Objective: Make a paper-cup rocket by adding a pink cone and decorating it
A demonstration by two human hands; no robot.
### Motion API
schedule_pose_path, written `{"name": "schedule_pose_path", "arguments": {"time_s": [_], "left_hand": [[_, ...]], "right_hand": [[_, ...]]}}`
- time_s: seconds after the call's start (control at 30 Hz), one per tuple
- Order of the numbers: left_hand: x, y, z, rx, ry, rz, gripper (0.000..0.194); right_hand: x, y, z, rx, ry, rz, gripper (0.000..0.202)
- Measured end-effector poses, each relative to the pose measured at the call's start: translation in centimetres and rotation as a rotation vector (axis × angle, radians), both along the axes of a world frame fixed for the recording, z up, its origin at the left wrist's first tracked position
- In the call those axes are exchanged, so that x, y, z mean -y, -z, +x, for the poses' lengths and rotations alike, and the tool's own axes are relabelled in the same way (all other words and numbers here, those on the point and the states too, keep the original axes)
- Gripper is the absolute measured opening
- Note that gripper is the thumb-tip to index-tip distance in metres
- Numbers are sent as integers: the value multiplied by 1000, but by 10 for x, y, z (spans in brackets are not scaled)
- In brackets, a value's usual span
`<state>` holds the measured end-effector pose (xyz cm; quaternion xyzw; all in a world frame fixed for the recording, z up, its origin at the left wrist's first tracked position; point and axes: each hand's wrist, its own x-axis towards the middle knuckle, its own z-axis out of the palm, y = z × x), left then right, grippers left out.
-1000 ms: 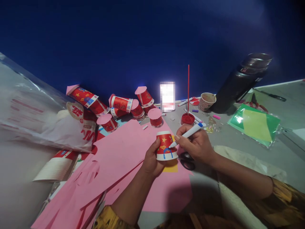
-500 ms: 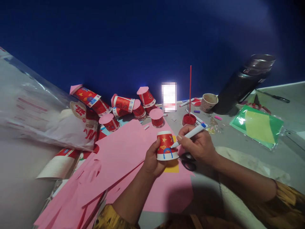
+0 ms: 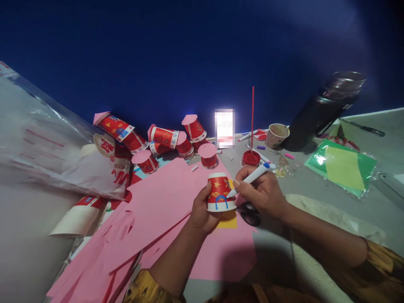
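My left hand (image 3: 203,208) is closed around a red paper cup (image 3: 218,185), held upside down with its white rim at the bottom. A blue arch with short legs is drawn on the cup's lower side. My right hand (image 3: 263,191) grips a white marker (image 3: 251,179) with a blue end, and its tip meets the cup near the right end of the arch. Below my hands lie pink paper sheets (image 3: 160,198) and a yellow piece of paper (image 3: 227,221). The black handles of scissors (image 3: 250,218) show beneath my right hand.
Several red cups with pink paper tops, one of them (image 3: 208,156), stand or lie at the back. A red pot (image 3: 251,158) holds an upright red stick. To the right are a speckled cup (image 3: 277,135), a black flask (image 3: 318,118) and a green packet (image 3: 341,168). Stacked cups (image 3: 77,216) lie left.
The marker tip has shifted slightly downward along the right side of the blue arch. The cup stays in my left hand, almost unmoved.
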<state>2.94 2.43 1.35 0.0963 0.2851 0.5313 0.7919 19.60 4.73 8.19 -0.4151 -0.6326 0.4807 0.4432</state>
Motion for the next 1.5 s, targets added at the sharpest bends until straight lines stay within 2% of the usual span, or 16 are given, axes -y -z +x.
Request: {"name": "schedule_pose_path", "arguments": {"time_s": [0.33, 0.5, 0.6, 0.73, 0.8, 0.87, 1.03, 1.1, 1.2, 1.33, 1.5], "left_hand": [[-5, -3, -6, -68, -112, -28, 43], [-9, -1, -9, -100, -110, -5, 38], [-9, 0, -9, -128, -91, 9, 40], [-10, 1, -9, -173, -60, 31, 47], [-10, 2, -8, -190, -51, 49, 49], [-10, 2, -7, -208, -46, 67, 50], [-7, 1, -1, -283, -81, 134, 49], [-4, -2, 2, -319, -113, 179, 47], [1, -7, 8, -373, -156, 247, 39], [7, -10, 14, -429, -149, 275, 33], [3, -4, 13, -462, -123, 276, 36]], "right_hand": [[-13, 15, 4, -148, 47, -42, 26], [-13, 20, 1, -189, 37, -31, 24], [-13, 12, 3, -211, 8, 13, 21], [-14, -9, 11, -269, 3, 52, 20], [-9, -13, 16, -294, 2, 44, 23], [1, -6, 20, -284, 14, -3, 26], [30, 38, 19, -274, 74, -156, 34], [37, 49, 17, -311, 110, -175, 35], [46, 50, 14, -300, 151, -182, 36], [56, 47, 17, -210, 173, -158, 34], [61, 54, 26, -114, 107, -81, 29]]}}
